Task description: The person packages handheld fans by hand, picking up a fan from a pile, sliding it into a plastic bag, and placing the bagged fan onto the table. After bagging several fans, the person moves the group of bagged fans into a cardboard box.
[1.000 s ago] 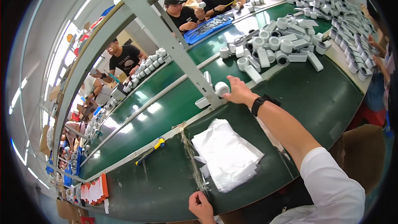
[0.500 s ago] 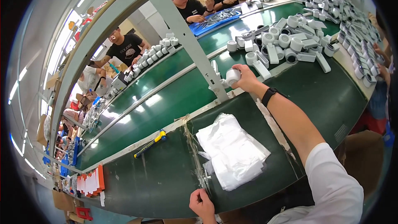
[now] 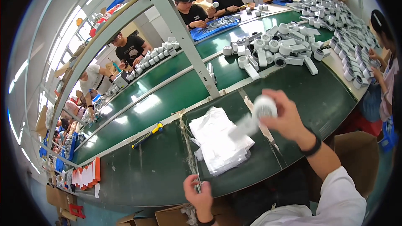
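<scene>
Right hand [image 3: 287,119] right of frame centre, fingers curled round a white round-headed part [image 3: 264,108], the part blurred, a pale tail trailing down-left from it over the plastic bags; hand raised above the green work surface [image 3: 146,171], black band [image 3: 312,147] at the wrist, white sleeve [image 3: 335,201] running to the lower right corner; left hand [image 3: 197,192] at lower centre near the table's front edge, fingers pinched on a thin clear strip [image 3: 190,150] that runs up the green surface toward frame centre; stack of white plastic bags [image 3: 220,144] flat on the green surface at centre, between the two hands, just right of the strip; yellow-and-blue utility knife [image 3: 147,135] left of centre, well apart from both hands; heap of white round parts [image 3: 284,50] in the upper right beyond a pale dividing rail; grey diagonal post [image 3: 180,33] crossing the upper middle; blue tray [image 3: 215,26] in front of seated workers in black shirts [image 3: 190,10] at upper centre; another person [image 3: 383,71] at the right edge; brown carton [image 3: 356,155] at lower right, below the table edge.
</scene>
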Demonstrator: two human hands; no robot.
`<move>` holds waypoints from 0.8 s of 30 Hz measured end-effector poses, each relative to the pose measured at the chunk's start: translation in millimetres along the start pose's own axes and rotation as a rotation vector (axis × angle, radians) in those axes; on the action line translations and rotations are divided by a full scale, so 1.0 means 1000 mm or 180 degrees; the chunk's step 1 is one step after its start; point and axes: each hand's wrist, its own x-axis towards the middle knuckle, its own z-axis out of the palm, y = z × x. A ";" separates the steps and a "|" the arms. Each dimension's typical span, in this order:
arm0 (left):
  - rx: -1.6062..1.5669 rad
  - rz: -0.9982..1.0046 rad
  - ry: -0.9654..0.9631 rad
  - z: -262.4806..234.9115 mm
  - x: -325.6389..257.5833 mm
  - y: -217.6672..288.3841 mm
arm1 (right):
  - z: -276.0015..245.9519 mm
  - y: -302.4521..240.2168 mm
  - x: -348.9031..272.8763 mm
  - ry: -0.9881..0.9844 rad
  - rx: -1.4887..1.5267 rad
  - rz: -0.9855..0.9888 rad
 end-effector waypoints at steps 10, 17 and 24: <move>-0.0427 -0.0147 -0.1777 0.060 -0.066 0.068 | 0.026 -0.011 -0.131 -0.0628 0.0183 0.0577; -0.1648 -0.0040 -0.2317 0.065 -0.048 0.066 | 0.035 0.039 -0.159 -0.1784 0.1737 0.2009; 0.0373 0.0478 -0.1811 0.045 0.012 0.069 | 0.011 0.040 -0.137 -0.0969 0.1686 0.2026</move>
